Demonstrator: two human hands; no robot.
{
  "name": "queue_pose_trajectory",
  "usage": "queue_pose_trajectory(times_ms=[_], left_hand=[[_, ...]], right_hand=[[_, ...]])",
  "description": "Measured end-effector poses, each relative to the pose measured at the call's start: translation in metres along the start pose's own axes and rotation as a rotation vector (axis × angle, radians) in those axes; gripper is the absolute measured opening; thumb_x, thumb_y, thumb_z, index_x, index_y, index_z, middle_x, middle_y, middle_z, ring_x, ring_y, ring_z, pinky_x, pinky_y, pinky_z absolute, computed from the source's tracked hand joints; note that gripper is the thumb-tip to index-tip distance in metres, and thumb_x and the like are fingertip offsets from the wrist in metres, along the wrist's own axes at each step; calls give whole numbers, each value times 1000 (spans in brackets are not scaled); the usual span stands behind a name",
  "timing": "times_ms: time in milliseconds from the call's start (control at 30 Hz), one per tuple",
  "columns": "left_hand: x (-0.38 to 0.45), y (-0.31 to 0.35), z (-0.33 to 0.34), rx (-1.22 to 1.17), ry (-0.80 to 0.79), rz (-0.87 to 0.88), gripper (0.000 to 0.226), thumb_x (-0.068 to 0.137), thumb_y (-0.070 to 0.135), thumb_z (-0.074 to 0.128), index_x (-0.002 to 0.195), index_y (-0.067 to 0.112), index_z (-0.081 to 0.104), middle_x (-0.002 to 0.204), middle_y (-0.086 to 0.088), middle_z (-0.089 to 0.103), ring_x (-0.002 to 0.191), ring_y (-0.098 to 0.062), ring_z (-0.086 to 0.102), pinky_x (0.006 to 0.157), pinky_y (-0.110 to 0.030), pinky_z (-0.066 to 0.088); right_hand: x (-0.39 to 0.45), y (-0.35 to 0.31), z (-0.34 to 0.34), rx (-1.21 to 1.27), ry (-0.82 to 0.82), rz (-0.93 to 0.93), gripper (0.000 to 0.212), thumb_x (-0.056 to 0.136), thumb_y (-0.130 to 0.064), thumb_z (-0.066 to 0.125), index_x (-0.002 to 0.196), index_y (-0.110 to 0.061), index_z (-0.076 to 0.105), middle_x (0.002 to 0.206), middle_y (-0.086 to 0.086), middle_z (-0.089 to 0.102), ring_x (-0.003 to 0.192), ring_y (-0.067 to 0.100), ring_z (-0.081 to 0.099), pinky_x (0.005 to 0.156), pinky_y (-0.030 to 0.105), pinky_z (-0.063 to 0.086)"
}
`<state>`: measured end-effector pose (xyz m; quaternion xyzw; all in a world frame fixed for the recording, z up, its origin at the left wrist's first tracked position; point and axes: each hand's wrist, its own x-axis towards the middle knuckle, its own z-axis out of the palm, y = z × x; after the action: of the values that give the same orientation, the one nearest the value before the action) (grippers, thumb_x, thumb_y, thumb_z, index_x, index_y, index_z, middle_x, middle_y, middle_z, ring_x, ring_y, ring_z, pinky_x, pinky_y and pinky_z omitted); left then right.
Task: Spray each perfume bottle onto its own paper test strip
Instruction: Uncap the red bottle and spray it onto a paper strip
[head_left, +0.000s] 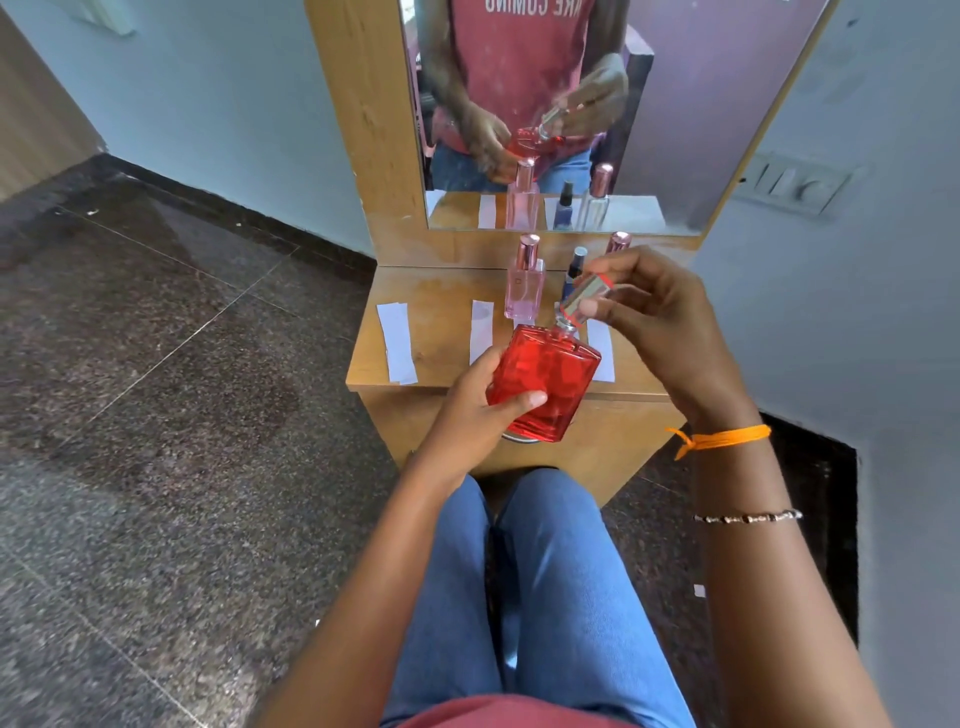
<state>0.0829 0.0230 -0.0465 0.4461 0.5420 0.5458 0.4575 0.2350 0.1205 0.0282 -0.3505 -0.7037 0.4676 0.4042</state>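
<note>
1. Head view, item 1: red perfume bottle (543, 387), flat and rectangular, held tilted over the near edge of the wooden dresser top (441, 306). My left hand (478, 410) wraps its lower body, thumb laid across the front face.
2. Item 2: silver cap (584, 299) with red bands, pinched by my right hand (654, 317) between thumb and curled fingers. It sits at the bottle neck; I cannot tell whether it is fully clear of the sprayer.
3. Step in hand, as I judge it: uncapping. To do it well I would draw the cap straight along the neck's axis, hold the bottle steady with the left, and keep the nozzle pointed away from the strips until 1 is chosen.
4. Items 3 to 5: beyond my hands stand 3 more bottles. A pink bottle (524, 288) with a rose-gold cap is just past the left fingers. A dark blue bottle (574, 270) and another rose-gold cap (618, 241) show behind the right hand, mostly hidden.
5. Contents: the red glass is translucent; I cannot read its fill level. The pink bottle looks to hold pale liquid.
6. Items 6 to 8: white paper test strips lie flat on the top, 1 far left of my left hand (396, 343), 1 just above it (481, 330), 1 under the right hand (601, 351). Any 4th is hidden.
</note>
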Motion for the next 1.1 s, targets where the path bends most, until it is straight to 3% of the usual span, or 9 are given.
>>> queue_pose_trajectory(times_ms=[200,367,500,667,733,800,900,1000,1100], left_hand=[[0,-1,-1,-29,-21,25,38,83,10,66,113,32,57,105,16,69,104,-1,62,85,-14,47],[1,-2,1,-17,-12,48,38,83,11,66,115,29,56,104,15,69,103,-1,62,83,-13,47],[-1,-5,11,38,95,110,40,78,22,67,116,27,56,105,12,67,100,-3,63,86,-19,49],[-3,-9,15,98,180,133,43,76,25,66,117,24,56,107,5,67,102,-7,64,91,-28,50],[-3,-8,14,90,151,118,44,77,23,67,119,22,56,109,4,67,105,-8,63,93,-30,50],[-5,-7,8,44,91,84,39,78,22,67,115,27,57,108,8,68,106,-8,62,93,-29,50],[-7,-1,-6,-60,-39,11,35,79,21,66,112,31,59,107,9,70,107,-9,62,91,-24,49],[-7,5,-18,-112,-126,-27,36,80,18,66,115,26,59,108,3,69,108,-16,61,96,-31,48],[-8,8,-18,-72,-97,-12,36,82,14,67,115,26,57,109,4,69,107,-10,62,93,-25,48]], right_hand=[[3,-9,-3,-21,-182,30,35,77,5,68,105,-14,64,97,5,69,83,6,69,81,19,56],[4,-16,-5,-33,-197,78,38,77,4,68,111,-12,63,105,6,69,89,15,69,84,25,57],[2,-18,8,-7,-107,103,41,77,9,68,112,-11,62,97,4,70,76,-1,68,74,17,57],[-6,-15,26,-228,123,148,27,74,-3,75,101,-6,70,97,13,72,88,22,69,84,43,56],[-10,-15,34,-365,174,121,27,75,-10,76,101,-8,69,95,10,73,88,21,68,82,46,55],[-11,-17,33,-397,150,71,26,75,-14,76,100,-13,69,89,2,71,82,14,67,78,38,56],[-9,-21,19,-247,-65,44,34,78,-6,73,106,-25,66,86,-10,66,77,5,62,76,16,52],[-9,-21,12,108,-210,80,37,82,6,62,113,-15,62,84,-7,72,79,6,65,79,18,53],[-11,-18,18,241,-182,117,36,83,11,58,113,-8,60,82,-9,75,77,1,68,73,15,54]])
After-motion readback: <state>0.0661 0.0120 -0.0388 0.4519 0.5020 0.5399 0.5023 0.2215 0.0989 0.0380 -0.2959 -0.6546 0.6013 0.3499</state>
